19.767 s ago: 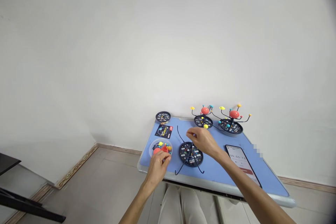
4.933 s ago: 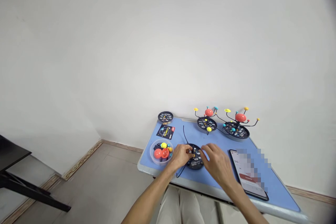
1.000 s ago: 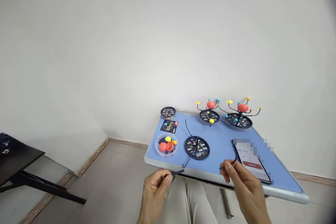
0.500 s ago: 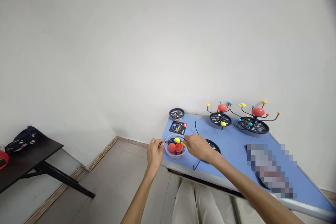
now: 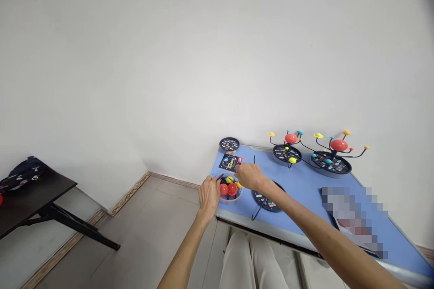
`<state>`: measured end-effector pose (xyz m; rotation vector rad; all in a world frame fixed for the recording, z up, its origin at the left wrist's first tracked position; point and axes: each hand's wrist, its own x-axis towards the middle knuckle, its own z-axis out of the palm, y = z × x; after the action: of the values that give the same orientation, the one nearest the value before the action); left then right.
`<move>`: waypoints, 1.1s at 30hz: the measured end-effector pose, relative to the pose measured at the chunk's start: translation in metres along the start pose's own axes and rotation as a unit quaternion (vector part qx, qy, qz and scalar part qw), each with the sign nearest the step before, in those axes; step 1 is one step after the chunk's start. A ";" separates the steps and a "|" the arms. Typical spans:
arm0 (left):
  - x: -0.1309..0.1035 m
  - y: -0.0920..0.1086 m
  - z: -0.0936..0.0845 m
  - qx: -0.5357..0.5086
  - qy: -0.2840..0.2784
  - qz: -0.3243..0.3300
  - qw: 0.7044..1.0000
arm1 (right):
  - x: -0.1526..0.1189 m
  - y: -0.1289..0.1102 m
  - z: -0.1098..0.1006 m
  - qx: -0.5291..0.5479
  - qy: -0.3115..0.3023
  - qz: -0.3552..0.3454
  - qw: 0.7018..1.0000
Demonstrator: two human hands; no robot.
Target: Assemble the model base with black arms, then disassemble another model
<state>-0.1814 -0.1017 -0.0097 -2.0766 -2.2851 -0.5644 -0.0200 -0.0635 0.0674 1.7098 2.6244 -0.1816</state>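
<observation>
Both hands work at the clear round bowl [image 5: 231, 188] standing near the left front corner of the blue table [image 5: 305, 185].

**Hand state.** The left hand [image 5: 209, 193] rests against the bowl's rim at its 9 o'clock, fingers curled. A thin dark rod [image 5: 219, 176] appears to project from its fingertips toward 1 o'clock; the grip itself is too small to confirm. The right hand [image 5: 248, 176] reaches in over the bowl from 2 o'clock, fingers bent downward above the contents. Whether it has closed on a piece cannot be told.

**Contents.** The bowl holds small plastic balls: two red [image 5: 232, 188], one yellow [image 5: 229, 179], plus smaller orange and blue pieces at the 3 o'clock side.

**Handling judgement.**
- The balls look like hollow moulded plastic: light, rigid and smooth. Expect them to roll and slip from a loose pinch. Take each one between thumb and forefinger across its widest part.
- The rod looks thin and springy. Hold it near the end being fitted, not mid-length, or it will probably flex.
- The bowl is likely light enough to slide, so a hand steadying the rim is useful.

**Surroundings.** A black round base [image 5: 269, 198] with a curved dark wire lies at the bowl's 3 o'clock. A printed card [image 5: 230, 162] lies at 12 o'clock, with a small dark disc [image 5: 229, 144] beyond it. Two assembled models [image 5: 287, 150] stand along the far edge.
</observation>
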 end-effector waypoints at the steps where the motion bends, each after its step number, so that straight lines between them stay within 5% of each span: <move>1: 0.000 0.001 -0.001 0.008 -0.009 0.001 1.000 | -0.007 0.006 -0.005 -0.002 0.008 0.007 1.000; 6: -0.001 0.005 -0.008 0.040 -0.044 -0.002 0.998 | -0.047 0.049 -0.020 0.003 0.059 0.063 0.996; 10: -0.003 0.006 -0.015 0.033 -0.026 0.007 0.999 | -0.073 0.083 -0.012 0.046 0.103 0.105 0.988; 16: -0.018 0.020 -0.014 -0.172 0.036 0.085 0.981 | -0.091 0.114 0.022 0.166 0.124 0.120 0.971; 20: -0.016 0.050 -0.002 -0.318 -0.021 0.146 0.936 | -0.086 0.115 0.050 0.233 0.138 0.129 0.954; 26: 0.010 0.092 0.021 -0.354 -0.186 0.092 0.912 | -0.072 0.100 0.077 0.283 0.162 0.140 0.935; 33: 0.021 0.114 0.049 -0.322 -0.196 0.120 0.918 | -0.065 0.096 0.085 0.285 0.180 0.124 0.933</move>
<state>-0.0627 -0.0615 -0.0212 -2.9606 -2.1525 -1.0939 0.0884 -0.0930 -0.0218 2.4445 2.7339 -0.7619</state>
